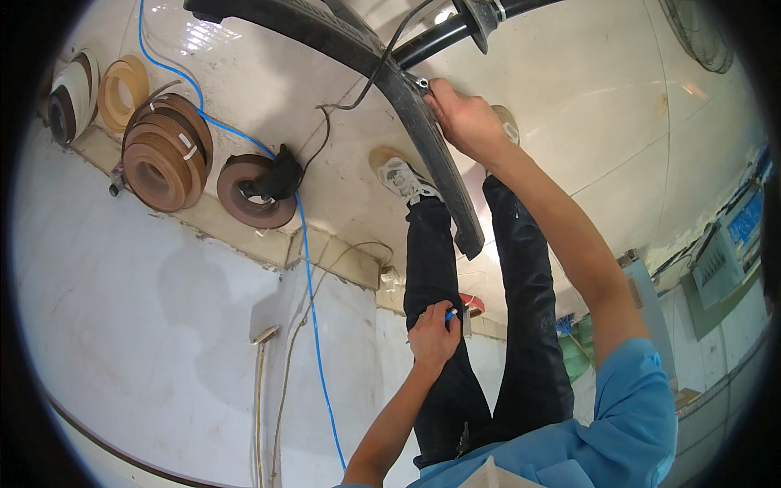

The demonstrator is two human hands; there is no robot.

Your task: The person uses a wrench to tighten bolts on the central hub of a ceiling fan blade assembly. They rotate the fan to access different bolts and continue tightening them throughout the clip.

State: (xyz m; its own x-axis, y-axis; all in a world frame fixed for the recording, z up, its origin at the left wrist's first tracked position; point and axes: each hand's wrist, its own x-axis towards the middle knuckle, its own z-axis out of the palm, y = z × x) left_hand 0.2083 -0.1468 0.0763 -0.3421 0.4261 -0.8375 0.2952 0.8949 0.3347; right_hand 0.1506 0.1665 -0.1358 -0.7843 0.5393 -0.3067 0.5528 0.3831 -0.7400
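Note:
My right hand (468, 122) is closed at the edge of a black stand with curved legs (427, 134). Just beyond its fingertips shows a small silver ring-shaped metal piece (422, 83); what the fingers themselves hold is hidden. A black pole (435, 42) joins the stand at the top, and a thin black cable (381, 69) runs over it. Lower down, in front of my left thigh, my left hand (434, 340) is closed round a slim blue pen-like object (451, 314), mostly covered by the fingers.
Rolls of brown edging strip (159, 167) stand by the wall at left, with a beige roll (122, 93) behind. A black tool (281, 175) lies on another brown roll (236, 175). A blue hose (311, 285) crosses the floor. At upper right is a round fan guard (700, 37).

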